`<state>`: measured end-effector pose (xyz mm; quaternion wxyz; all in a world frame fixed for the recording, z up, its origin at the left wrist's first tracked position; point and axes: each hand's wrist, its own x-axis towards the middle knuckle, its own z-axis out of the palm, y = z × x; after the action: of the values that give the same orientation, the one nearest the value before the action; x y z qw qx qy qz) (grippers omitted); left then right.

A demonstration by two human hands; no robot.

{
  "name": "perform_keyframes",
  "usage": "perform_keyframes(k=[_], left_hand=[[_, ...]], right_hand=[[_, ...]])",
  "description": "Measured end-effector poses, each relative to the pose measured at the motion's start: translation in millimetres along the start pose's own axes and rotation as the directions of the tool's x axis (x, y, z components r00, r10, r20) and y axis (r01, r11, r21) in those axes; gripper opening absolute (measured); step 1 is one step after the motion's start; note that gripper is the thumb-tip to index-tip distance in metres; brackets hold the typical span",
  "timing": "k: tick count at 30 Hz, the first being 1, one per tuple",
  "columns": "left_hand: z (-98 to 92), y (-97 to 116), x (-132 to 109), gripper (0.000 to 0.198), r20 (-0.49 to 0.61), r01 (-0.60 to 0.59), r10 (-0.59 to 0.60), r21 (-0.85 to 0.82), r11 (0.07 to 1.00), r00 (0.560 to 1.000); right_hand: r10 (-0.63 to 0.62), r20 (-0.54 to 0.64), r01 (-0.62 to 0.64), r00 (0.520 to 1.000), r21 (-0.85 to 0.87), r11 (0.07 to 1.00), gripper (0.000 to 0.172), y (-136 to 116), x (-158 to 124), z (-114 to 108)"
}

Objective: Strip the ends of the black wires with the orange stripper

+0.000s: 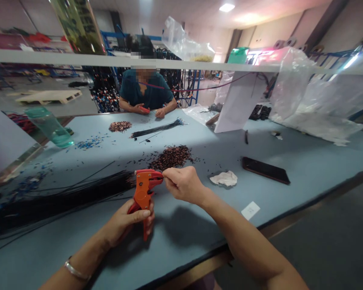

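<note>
My left hand [136,219] is wrapped round the handles of an orange and red wire stripper [143,187], held upright with its jaws toward the right. Right at those jaws, my right hand [183,183] is closed in a pinch; what its fingers hold is too small and hidden to make out. A long bundle of black wires [78,197] lies to the left, its ends reaching behind the stripper. Just beyond both hands sits a pile of dark stripped bits with copper tints [172,157].
A phone [266,170], crumpled tissue [224,178] and white label [250,210] lie to the right. Across the table [199,225], a co-worker [147,90] holds a red tool near a smaller wire bundle [157,128]. A green bottle [50,127] stands at left; a shelf [175,63] spans above.
</note>
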<state>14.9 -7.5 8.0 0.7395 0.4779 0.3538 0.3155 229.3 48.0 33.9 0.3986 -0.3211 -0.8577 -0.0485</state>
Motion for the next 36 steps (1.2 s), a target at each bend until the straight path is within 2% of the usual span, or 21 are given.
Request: perform_keyframes(k=[11, 18, 27, 36], left_hand=[[-2.2, -0.2, 0.2, 0.031, 0.023, 0.019, -0.019, -0.011, 1.0, 1.0], [-3.5, -0.9, 0.2, 0.03, 0.004, 0.021, -0.021, -0.003, 1.0, 1.0], [3.5, 1.5, 0.7, 0.033, -0.011, -0.013, 0.013, 0.05, 0.999, 1.0], [3.7, 1.8, 0.9, 0.032, 0.018, -0.022, 0.021, 0.069, 0.997, 1.0]], right_hand=[[-0.051, -0.025, 0.047, 0.998, -0.137, 0.989, 0.018, 1.2, -0.9, -0.4], [-0.032, -0.037, 0.027, 0.999, -0.123, 0.992, 0.018, -1.4, 0.5, -2.6], [-0.017, -0.027, 0.014, 0.999, -0.105, 0.994, 0.017, -2.5, -0.1, -3.0], [-0.023, -0.063, 0.017, 0.998, -0.094, 0.995, 0.018, -3.1, -0.5, -0.6]])
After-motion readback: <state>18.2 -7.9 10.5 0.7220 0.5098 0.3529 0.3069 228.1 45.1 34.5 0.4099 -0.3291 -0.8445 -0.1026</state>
